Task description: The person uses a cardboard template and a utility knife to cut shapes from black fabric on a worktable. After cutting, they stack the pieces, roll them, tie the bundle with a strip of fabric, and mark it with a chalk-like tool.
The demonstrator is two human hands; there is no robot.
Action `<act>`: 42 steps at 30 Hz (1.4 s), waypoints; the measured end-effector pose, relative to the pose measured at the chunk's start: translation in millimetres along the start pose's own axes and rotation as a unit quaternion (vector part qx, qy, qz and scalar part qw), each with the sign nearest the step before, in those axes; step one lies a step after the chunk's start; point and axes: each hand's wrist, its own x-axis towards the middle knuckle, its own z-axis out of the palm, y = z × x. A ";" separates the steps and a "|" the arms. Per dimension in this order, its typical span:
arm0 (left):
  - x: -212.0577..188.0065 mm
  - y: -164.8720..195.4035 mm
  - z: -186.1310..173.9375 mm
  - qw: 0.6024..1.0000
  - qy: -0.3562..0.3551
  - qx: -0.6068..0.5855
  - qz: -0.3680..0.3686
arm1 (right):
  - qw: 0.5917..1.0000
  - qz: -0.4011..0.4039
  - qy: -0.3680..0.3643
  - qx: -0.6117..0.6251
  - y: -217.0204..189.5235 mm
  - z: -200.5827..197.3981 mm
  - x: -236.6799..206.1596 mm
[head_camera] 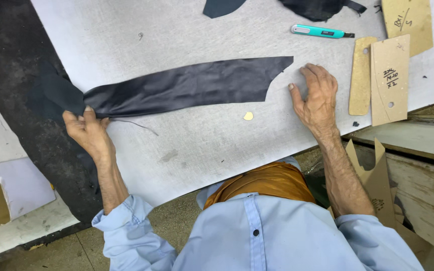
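While the left hand (pixel 89 131) pinches one end of a dark leather strip (pixel 187 88) on the grey table (pixel 202 145), the right hand (pixel 318 98) rests flat, fingers spread, just beside its other end.

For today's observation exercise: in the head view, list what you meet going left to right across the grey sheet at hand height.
Left hand → dark leather strip → small round yellowish piece → right hand → narrow cardboard template → wider cardboard template, all on the grey sheet.
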 end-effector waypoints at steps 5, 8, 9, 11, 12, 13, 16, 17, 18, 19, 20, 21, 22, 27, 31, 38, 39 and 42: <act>-32.4 28.9 40.5 0.988 -0.042 0.067 0.134 | 0.998 -0.035 0.015 -0.051 -14.2 25.7 8.4; -69.9 43.6 87.6 0.841 -0.298 0.277 0.358 | 0.998 -0.020 0.018 -0.056 -15.7 30.7 4.3; -72.0 48.6 95.1 0.843 -0.268 0.287 0.368 | 0.999 -0.017 0.011 -0.050 -15.2 30.2 2.4; -70.5 56.0 112.1 0.840 -0.216 0.299 0.398 | 0.999 0.001 0.009 -0.038 -13.8 28.3 -0.6; -67.6 58.8 117.0 0.841 -0.176 0.342 0.380 | 0.999 0.007 0.009 -0.035 -13.1 27.2 -1.4; -64.8 60.7 120.4 0.840 -0.137 0.383 0.358 | 0.999 0.013 0.006 -0.034 -12.7 26.0 -1.9; -61.8 59.2 133.9 0.848 -0.154 0.442 0.247 | 0.999 0.019 0.011 -0.033 -13.7 24.6 -1.3; -62.4 57.4 137.9 0.849 -0.180 0.454 0.202 | 0.999 0.017 0.013 -0.031 -14.7 24.1 -0.6; -62.0 55.7 140.5 0.866 -0.196 0.419 0.190 | 0.999 0.016 0.014 -0.028 -15.5 22.9 1.0; -60.3 55.4 139.8 0.881 -0.213 0.384 0.178 | 0.999 0.018 0.015 -0.024 -16.1 21.1 3.6; -57.3 55.4 140.9 0.893 -0.232 0.348 0.164 | 0.999 0.019 0.014 -0.021 -15.9 17.5 6.8; -50.4 57.7 137.2 0.908 -0.235 0.344 0.052 | 1.000 0.027 0.014 0.003 -14.5 13.1 12.6; -40.2 62.0 132.5 0.910 -0.236 0.336 -0.060 | 0.999 0.033 0.015 0.027 -12.3 7.2 20.4; 13.4 98.4 111.3 0.956 -0.091 0.213 0.177 | 0.995 -0.015 0.089 0.033 9.0 -19.7 98.7; 12.7 105.4 143.8 0.945 -0.130 0.191 0.230 | 0.993 -0.013 0.108 -0.035 19.9 -7.8 180.8; -11.4 88.3 175.3 0.974 -0.223 0.025 0.003 | 0.989 0.028 0.137 0.048 23.8 13.3 263.5; -11.5 88.1 174.5 0.968 -0.240 -0.061 -0.042 | 0.982 -0.040 0.170 0.075 9.9 12.1 259.7; -14.4 85.6 182.8 0.908 -0.274 -0.279 -0.151 | 0.947 -0.192 0.144 0.212 -60.8 9.6 211.2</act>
